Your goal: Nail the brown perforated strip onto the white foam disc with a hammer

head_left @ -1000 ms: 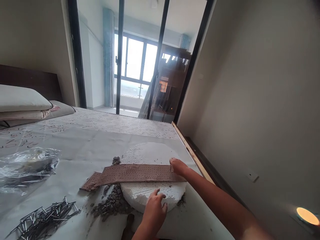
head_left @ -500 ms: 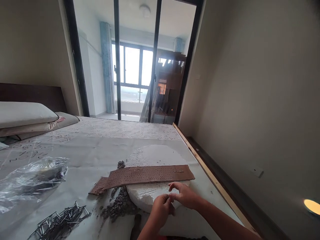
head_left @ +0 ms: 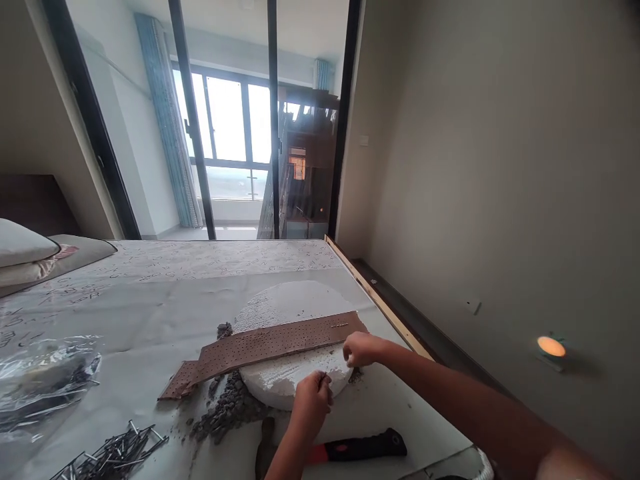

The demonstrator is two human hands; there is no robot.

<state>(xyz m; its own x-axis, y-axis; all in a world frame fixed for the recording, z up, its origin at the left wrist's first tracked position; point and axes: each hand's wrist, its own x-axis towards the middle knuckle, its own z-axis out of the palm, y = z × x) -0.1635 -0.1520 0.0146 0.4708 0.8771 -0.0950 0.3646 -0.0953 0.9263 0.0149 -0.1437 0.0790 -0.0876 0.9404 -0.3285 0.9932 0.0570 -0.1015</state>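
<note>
A round white foam disc (head_left: 295,300) lies on the covered bed. A brown perforated strip (head_left: 265,345) rests across it, with a short row of small nails (head_left: 340,325) set in its right end. My right hand (head_left: 361,348) is pinched shut at the strip's right end, just below that row; what it pinches is too small to see. My left hand (head_left: 313,397) is a loose fist over the disc's near edge. Thin dark tips like nails stick out of its top.
Grey rubble (head_left: 225,410) lies by the disc's left side. A hammer with a black and red handle (head_left: 357,445) lies near the front edge. A pile of loose nails (head_left: 113,455) and a crumpled plastic bag (head_left: 43,380) are at the left. The bed's wooden edge (head_left: 373,293) runs along the right.
My hands met over the disc's near edge half a second ago and have parted. My right hand moved back up to the strip's right end. The view swung, showing the hammer.
</note>
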